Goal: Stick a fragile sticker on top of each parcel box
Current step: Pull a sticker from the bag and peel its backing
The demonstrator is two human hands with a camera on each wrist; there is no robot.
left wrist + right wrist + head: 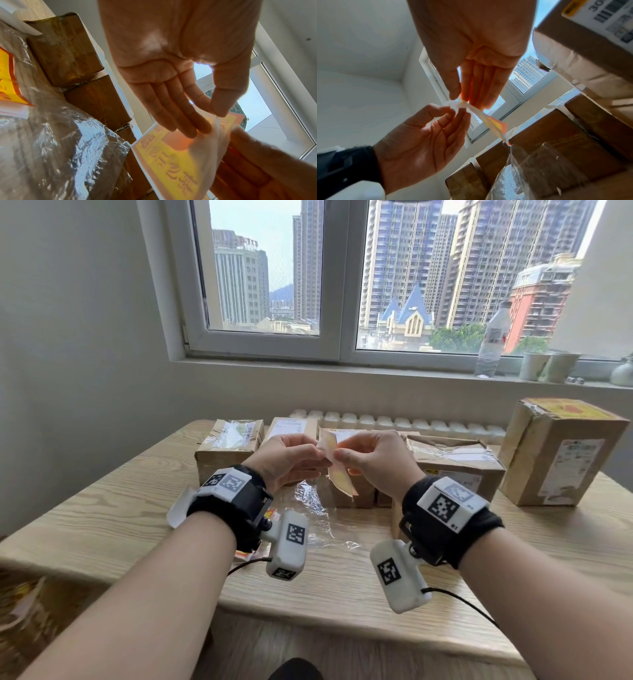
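Note:
A yellow and orange fragile sticker hangs in the air in front of the middle parcel boxes. My left hand and right hand both pinch its upper end, where the white backing is crumpled. In the left wrist view the left hand pinches the printed sheet between thumb and fingers. In the right wrist view the right hand meets the left hand at that end. Several brown parcel boxes stand in a row along the table's far edge. The tall box at the right carries a yellow sticker on top.
A crinkled clear plastic bag lies on the wooden table below my hands. More stickers lie under my left wrist, and a white backing sheet lies left of it. On the window sill stand a bottle and cups.

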